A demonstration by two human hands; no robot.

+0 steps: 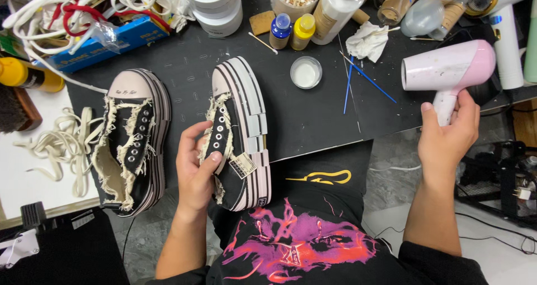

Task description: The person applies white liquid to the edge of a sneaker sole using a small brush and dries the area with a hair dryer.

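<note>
My left hand grips a black canvas sneaker with frayed cream edging and a thick striped sole, tipped on its side at the front edge of the black mat. Its twin, a second black sneaker, lies unlaced to the left, apart from my hand. My right hand holds the handle of a pink and white hair dryer over the mat's right side, nozzle pointing left toward the held sneaker.
Loose cream laces lie on the white surface at left. Behind stand a small round dish of white liquid, blue and yellow bottles, white jars, a crumpled tissue, blue sticks and a white device.
</note>
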